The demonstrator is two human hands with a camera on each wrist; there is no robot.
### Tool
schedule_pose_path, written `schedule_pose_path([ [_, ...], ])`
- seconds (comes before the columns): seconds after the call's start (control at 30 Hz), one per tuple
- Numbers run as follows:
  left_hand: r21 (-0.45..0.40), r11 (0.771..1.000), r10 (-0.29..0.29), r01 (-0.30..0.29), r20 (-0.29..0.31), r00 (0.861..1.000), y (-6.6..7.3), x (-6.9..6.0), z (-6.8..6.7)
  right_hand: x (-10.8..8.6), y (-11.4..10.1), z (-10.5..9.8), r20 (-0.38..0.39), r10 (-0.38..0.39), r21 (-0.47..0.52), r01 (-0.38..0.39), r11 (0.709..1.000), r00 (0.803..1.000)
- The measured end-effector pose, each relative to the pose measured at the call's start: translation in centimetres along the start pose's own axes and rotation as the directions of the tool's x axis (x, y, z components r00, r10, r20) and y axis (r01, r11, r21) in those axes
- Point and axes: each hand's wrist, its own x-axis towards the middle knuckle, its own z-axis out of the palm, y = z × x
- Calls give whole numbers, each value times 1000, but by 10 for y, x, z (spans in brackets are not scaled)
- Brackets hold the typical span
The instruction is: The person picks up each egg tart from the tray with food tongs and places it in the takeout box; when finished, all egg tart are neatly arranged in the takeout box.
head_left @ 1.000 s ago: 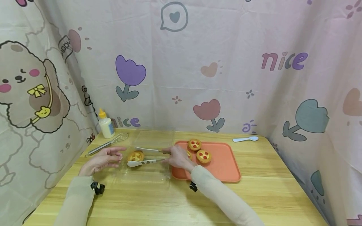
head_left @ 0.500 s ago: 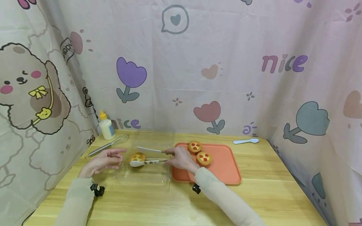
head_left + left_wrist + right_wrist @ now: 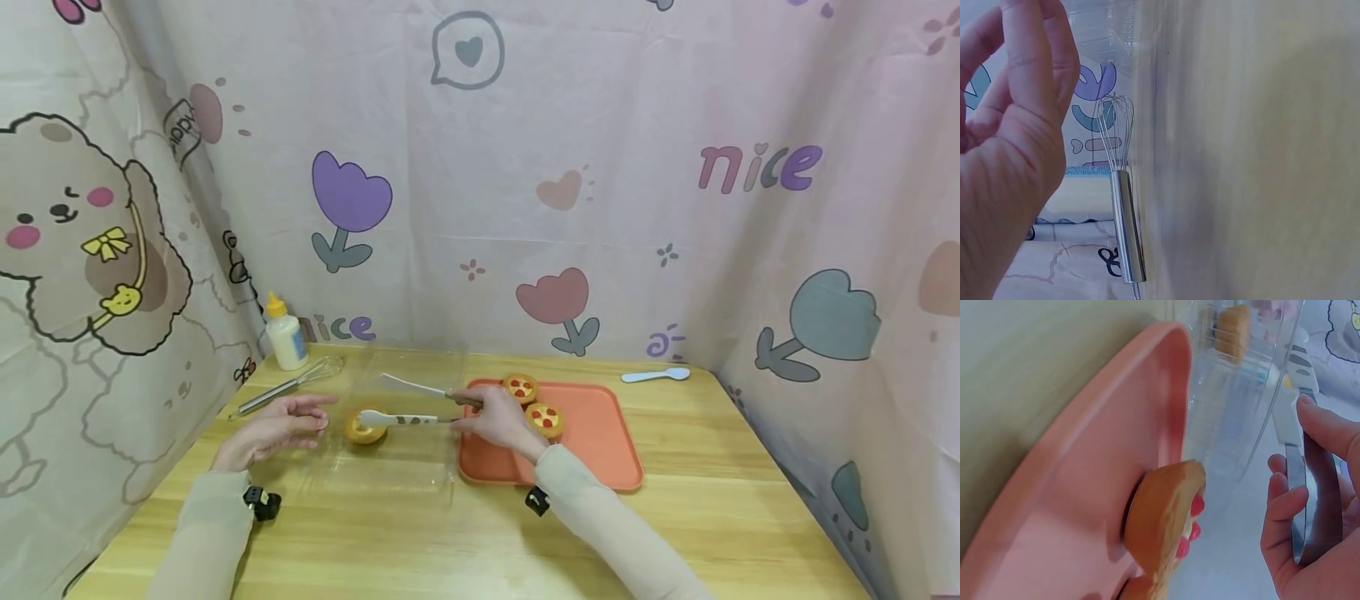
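My right hand [image 3: 495, 421] holds a pair of tongs [image 3: 423, 420] with metal arms and white, dark-spotted ends; the right wrist view shows thumb and fingers around the metal arms [image 3: 1321, 500]. The tong ends are spread apart, with nothing gripped between them. One spotted end overlaps a small tart [image 3: 364, 427] inside the clear plastic container [image 3: 390, 475]; the gap between them is hard to judge. Beside the container's left side hovers my left hand [image 3: 273, 427], fingers loosely extended and holding nothing. Tarts with red toppings [image 3: 543, 421] sit on the orange tray [image 3: 592, 450], partly behind my right hand.
A whisk [image 3: 288, 387] lies behind my left hand, with a white glue bottle [image 3: 287, 340] standing beyond it. At the back right is a pale blue spoon [image 3: 655, 376]. The container's raised clear lid [image 3: 420, 362] stands toward the patterned curtain.
My right hand has shifted right and the tong ends have drawn up and right from around the tart in the container. The left hand has barely moved.
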Motion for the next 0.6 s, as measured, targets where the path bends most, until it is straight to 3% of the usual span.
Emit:
schedule_pose_path([
  [0.27, 6, 1000, -4, 4, -25, 1000, 2, 3, 0, -10, 12, -15, 35, -7, 130, 2, 992, 999],
  [0.4, 10, 1000, -18, 18, -33, 999, 0, 1, 0, -19, 19, -21, 63, 32, 177, -43, 983, 998],
  [0.6, 15, 999, -33, 34, -74, 997, 1, 0, 3, -27, 29, -36, 86, 68, 155, -81, 985, 994],
])
